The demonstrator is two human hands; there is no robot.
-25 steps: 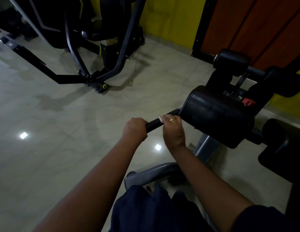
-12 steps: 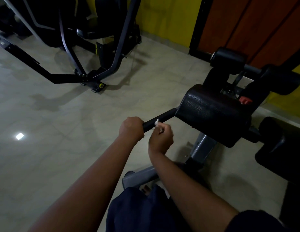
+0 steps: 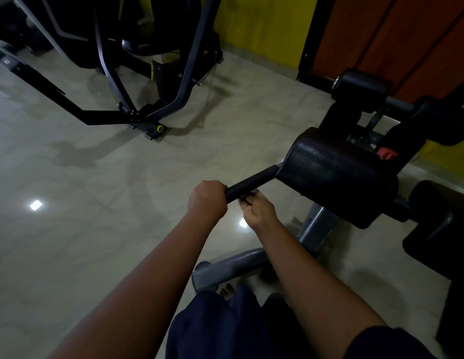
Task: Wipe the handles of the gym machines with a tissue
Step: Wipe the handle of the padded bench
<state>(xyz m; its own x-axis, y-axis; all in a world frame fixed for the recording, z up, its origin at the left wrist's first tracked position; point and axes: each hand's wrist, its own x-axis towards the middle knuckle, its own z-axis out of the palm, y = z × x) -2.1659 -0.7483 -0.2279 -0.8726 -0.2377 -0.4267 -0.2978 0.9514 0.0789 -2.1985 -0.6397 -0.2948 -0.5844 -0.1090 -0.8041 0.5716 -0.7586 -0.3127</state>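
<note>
I see the black foam-covered cylindrical handle (image 3: 254, 181) sticking out of the black textured leather pad (image 3: 337, 177), its long axis slanting from upper right down to lower left, toward me. My left hand (image 3: 207, 200) is clamped around the handle's free end. My right hand (image 3: 259, 212) sits just beneath the handle's middle, nearer the bare stretch, its fingers (image 3: 247, 199) curled up against the underside. The tissue is hidden, so I cannot tell whether they pinch it. I judge the wipe should run along the handle toward the pad
</note>
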